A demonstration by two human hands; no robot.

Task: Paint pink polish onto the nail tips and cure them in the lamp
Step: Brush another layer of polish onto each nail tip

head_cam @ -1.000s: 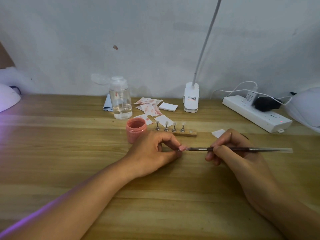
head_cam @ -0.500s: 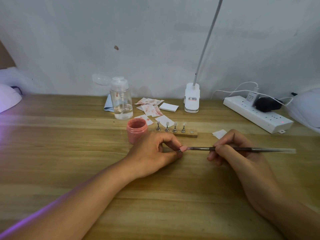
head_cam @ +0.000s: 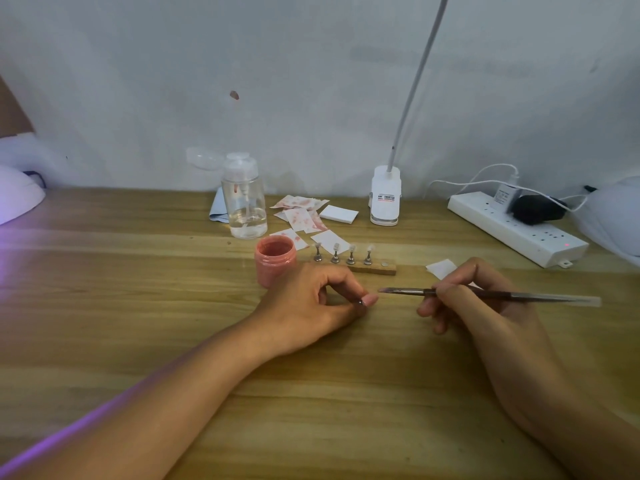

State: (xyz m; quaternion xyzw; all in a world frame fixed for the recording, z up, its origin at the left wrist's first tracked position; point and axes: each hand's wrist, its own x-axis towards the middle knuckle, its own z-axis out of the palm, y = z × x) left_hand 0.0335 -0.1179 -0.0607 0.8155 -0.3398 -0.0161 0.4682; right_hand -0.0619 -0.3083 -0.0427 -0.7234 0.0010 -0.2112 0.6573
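Left hand (head_cam: pixel 311 303): we rest it on the bench (head_cam: pixel 104 289) near the middle. Thumb and forefinger pinch the pink nail tip (head_cam: pixel 370 299) by its small metal holder.
Right hand (head_cam: pixel 464 303): our fingers are closed round the brush (head_cam: pixel 502 295), which we hold level. Its bristles are just beside the nail tip and not touching it.
Risk, lamp (head_cam: pixel 17 199): it glows purple at the far left edge, well apart from us. We judge the wet coat could smear on the long carry if a finger grazes it.
Risk, stand (head_cam: pixel 356 266): four clear-looking tips stand upright on it, just behind our hands. A careless sweep of the brush handle could topple them.
Risk, jar (head_cam: pixel 275 259): it sits open just behind our left knuckles, so a backward nudge could tip it and spill it.
Risk, nail tip: it could twist in so small a pinch, and too much polish could run over its edges.
Bottle (head_cam: pixel 244 202): it is clear, toward the back edge, with its flip cap open. A shallow pool of clear liquid sits at the bottom.
Jar, contents: the lid is off and the inside is pink. We cannot tell how full it is.
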